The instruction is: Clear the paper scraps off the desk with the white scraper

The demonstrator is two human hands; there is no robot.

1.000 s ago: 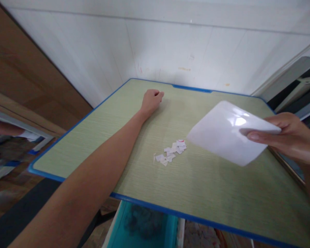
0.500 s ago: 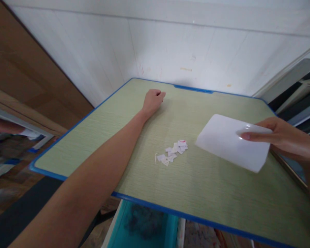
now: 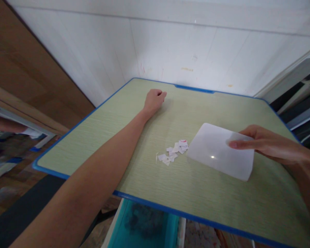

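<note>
My right hand [image 3: 258, 142] grips a white plastic scraper [image 3: 219, 151], a flat glossy sheet with rounded corners. The thumb lies on top and the other fingers are hidden beneath. Held low and slanted over the green table, the scraper has its left edge right beside a small heap of torn paper scraps [image 3: 172, 151]. Several scraps overlap there, one with a pink mark. Farther back, my left hand [image 3: 155, 100] rests on the table as a loose fist, away from the scraps, with nothing showing in its curled fingers.
The table [image 3: 113, 127] has a blue rim and stands against a white wall [image 3: 165, 44]. Below its front edge is a turquoise bin [image 3: 144, 224] with dark contents. A brown panel [image 3: 36, 65] leans at the left, near another person's arm [image 3: 6, 124]. Metal frames [image 3: 306, 89] stand at the right.
My right hand has brought the scraper left and slightly toward me, up to the paper scraps. My left hand and the scraps stay put.
</note>
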